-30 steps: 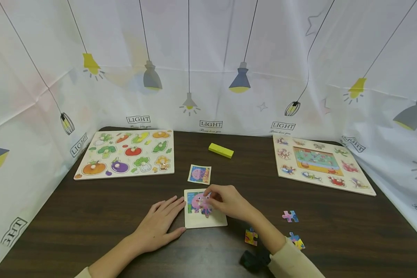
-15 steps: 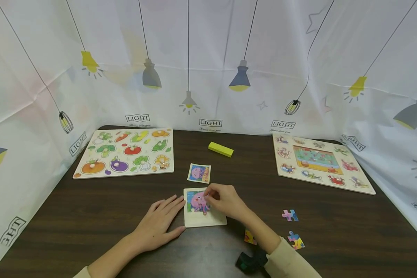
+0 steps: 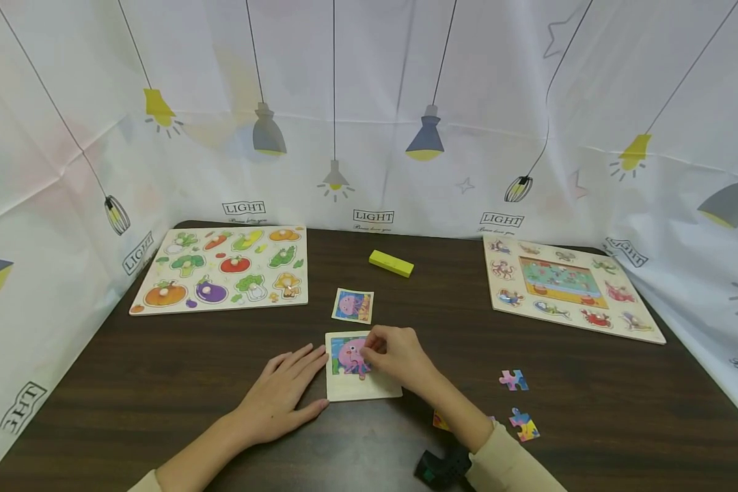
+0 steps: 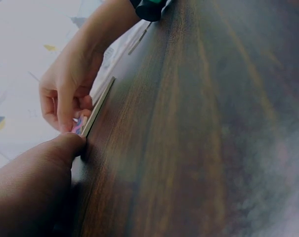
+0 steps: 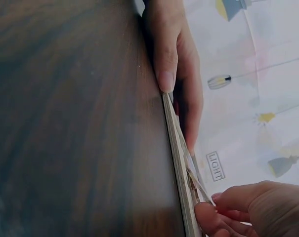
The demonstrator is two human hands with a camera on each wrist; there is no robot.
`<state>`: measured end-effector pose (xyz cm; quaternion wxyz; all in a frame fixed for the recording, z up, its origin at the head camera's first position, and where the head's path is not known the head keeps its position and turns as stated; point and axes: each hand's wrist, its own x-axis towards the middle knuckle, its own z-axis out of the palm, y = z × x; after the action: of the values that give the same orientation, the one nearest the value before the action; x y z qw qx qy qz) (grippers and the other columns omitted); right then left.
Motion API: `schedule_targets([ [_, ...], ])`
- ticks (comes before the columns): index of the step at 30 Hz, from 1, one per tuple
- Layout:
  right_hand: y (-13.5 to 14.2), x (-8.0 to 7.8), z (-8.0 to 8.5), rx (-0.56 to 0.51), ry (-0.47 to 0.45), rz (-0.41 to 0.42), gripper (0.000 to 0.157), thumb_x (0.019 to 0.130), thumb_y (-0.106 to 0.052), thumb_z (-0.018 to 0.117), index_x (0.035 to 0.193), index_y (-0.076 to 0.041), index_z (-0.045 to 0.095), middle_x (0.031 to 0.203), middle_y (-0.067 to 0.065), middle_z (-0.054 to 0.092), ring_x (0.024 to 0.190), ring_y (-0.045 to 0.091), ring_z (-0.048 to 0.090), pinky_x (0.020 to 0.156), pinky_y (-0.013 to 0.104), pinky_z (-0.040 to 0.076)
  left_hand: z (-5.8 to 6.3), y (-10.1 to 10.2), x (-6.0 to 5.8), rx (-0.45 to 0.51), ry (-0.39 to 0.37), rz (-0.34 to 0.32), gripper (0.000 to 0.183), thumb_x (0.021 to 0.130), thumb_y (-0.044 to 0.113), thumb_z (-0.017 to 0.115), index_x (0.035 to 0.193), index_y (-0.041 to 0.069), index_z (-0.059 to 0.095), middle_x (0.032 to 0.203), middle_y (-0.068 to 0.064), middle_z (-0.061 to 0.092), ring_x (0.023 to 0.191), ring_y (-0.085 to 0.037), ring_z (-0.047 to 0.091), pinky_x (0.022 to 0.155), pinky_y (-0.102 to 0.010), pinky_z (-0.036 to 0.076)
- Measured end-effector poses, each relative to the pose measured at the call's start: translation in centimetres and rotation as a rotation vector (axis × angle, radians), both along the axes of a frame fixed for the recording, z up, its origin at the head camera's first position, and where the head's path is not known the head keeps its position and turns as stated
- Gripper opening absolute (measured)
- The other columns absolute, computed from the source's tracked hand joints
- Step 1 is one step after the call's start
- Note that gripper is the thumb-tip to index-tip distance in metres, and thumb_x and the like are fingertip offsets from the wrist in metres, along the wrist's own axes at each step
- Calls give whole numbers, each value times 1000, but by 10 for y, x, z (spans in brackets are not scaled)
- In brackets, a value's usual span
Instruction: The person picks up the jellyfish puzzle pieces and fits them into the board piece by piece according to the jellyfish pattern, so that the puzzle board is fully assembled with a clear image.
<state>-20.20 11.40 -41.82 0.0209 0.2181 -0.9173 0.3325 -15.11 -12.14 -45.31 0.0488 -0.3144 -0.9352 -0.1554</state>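
A small pale wooden puzzle board (image 3: 363, 391) lies flat at the middle of the table, with joined jigsaw pieces (image 3: 348, 350) of a pink octopus along its top left. My left hand (image 3: 283, 393) rests on the table, fingers spread and fingertips at the board's left edge. Over the board's right half, my right hand (image 3: 401, 355) pinches a jigsaw piece (image 5: 200, 185) between thumb and fingers. That piece stands tilted above the board in the right wrist view, and the hand covers much of the board's right side in the head view.
Loose jigsaw pieces (image 3: 514, 380) lie to the right, one (image 3: 441, 421) partly under the right forearm. A small octopus picture card (image 3: 352, 306) and a yellow block (image 3: 391, 264) lie beyond the board. A vegetable puzzle (image 3: 236, 264) stands back left, a sea-animal puzzle (image 3: 566, 307) back right.
The octopus tentacle piece has shifted up and left to meet the other pieces. My right hand stays over the board, with only slight motion; the left hand has kept its place.
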Motion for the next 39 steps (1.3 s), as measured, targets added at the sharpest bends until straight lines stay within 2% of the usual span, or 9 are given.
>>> schedule_targets([
  [7,1,1,2,-29,-40,-26,8,82,-15,68,78,-9,64,71,0,63,48,2,54,44,19,45,1,1,0,-8,-10,-1,68,90,55,43,143,14,34,148,2,29,136,-17,20,104,-44,18],
  [16,3,1,4,-24,-70,-37,7,82,-12,68,79,-10,63,70,-3,61,49,4,54,44,20,45,1,1,0,-10,-22,-2,68,90,55,43,143,14,34,148,1,28,136,-16,19,105,-44,18],
  [26,-1,0,1,93,9,17,16,76,-25,75,80,-13,64,69,-6,54,61,8,46,53,20,42,1,0,0,0,-5,-5,68,90,56,42,143,14,34,148,2,28,136,-16,20,104,-44,19],
  [39,-1,1,2,152,33,61,14,76,-23,76,84,-13,69,70,-5,54,61,8,44,53,21,39,0,0,0,5,-4,-5,68,90,55,43,143,13,34,148,1,29,136,-16,20,104,-44,19],
])
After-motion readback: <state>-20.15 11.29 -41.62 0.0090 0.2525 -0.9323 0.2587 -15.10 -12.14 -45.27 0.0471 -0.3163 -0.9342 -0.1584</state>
